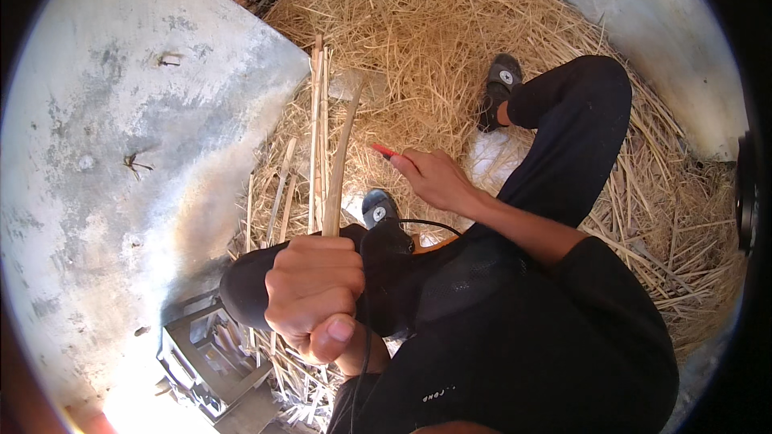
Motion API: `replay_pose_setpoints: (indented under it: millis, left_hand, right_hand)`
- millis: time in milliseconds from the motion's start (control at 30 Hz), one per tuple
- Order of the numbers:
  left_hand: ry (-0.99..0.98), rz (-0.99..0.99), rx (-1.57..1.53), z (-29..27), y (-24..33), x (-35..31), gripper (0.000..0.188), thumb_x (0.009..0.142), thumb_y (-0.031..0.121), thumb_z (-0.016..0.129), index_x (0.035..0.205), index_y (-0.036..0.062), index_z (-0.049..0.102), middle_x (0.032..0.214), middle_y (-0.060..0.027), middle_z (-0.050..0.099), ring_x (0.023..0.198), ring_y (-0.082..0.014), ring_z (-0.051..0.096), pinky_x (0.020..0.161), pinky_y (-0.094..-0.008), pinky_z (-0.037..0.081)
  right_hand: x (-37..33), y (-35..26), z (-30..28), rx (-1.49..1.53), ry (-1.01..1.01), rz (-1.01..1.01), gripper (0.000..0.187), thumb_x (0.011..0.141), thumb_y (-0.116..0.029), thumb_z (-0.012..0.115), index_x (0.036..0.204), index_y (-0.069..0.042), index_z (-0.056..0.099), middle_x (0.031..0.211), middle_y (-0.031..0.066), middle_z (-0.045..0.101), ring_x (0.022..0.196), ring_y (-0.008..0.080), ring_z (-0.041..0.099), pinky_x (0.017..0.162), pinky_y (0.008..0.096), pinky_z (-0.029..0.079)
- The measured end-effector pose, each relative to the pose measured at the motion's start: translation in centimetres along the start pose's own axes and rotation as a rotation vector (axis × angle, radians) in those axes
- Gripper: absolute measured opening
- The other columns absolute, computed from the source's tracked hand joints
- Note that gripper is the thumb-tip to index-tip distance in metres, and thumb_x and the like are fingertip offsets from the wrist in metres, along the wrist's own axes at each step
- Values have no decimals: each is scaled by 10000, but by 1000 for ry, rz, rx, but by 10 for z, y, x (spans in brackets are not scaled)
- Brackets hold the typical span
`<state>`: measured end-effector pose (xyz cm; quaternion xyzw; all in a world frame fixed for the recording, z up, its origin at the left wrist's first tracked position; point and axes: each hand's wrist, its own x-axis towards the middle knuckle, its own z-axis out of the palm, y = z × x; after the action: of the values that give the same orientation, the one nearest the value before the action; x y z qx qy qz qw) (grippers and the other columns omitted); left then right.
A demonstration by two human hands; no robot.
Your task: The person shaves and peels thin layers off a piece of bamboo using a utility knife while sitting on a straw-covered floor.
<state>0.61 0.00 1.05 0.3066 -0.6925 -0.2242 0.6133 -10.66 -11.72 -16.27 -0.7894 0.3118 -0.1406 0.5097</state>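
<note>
My left hand [312, 293] is closed in a fist round the lower end of a pale, slightly bent wooden strip [341, 165] that looks like split bamboo. The strip points up and away from me, over my left knee. My right hand [434, 181] is closed on a slim red and black tool [382, 149] whose kind I cannot make out. Its red end points left toward the strip, apart from it. Several long pale strips [316, 128] lie just beyond and left of the held one.
Loose straw-like shavings [418, 24] cover the floor. A weathered grey wall [88, 112] stands on the left, another pale wall [643, 24] at the far right. A grey frame-like box [211, 362] sits at lower left. A thin black cable [366, 329] hangs by my left arm.
</note>
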Motion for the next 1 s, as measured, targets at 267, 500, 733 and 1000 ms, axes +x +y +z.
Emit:
replay_pose_setpoints:
  millis: [267, 500, 733, 1000]
  left_hand:
    - [-108, -44, -36, 4, -3, 3, 323, 730, 118, 480, 454, 27, 339, 427, -42, 309, 306, -162, 276, 345, -303, 180]
    - [-37, -2, -28, -2, 0, -4, 304, 722, 115, 464, 453, 26, 352, 422, -34, 306, 304, -154, 271, 337, -293, 188]
    - [482, 18, 18, -6, 12, -4, 336, 754, 130, 439, 465, 79, 277, 375, 21, 247, 280, -88, 191, 295, -261, 167]
    - [379, -241, -53, -89, 3, 62, 342, 839, 290, 391, 568, 107, 293, 478, -4, 241, 452, -106, 166, 440, -305, 155]
  right_hand:
    - [-16, -6, 6, 97, -8, -151, 301, 921, -275, 496, 889, 7, 598, 571, 166, 537, 520, 340, 552, 501, 419, 403]
    - [-21, -30, -3, 240, 46, -227, 321, 939, -289, 475, 806, -10, 561, 564, 184, 527, 513, 346, 551, 495, 443, 390]
    - [4, 2, 7, -37, -38, -86, 412, 951, -348, 428, 761, -3, 545, 525, 182, 493, 464, 344, 503, 481, 449, 369]
    - [89, -17, 4, 39, 288, 32, 464, 960, -397, 370, 818, -2, 566, 561, 175, 533, 505, 316, 526, 525, 439, 396]
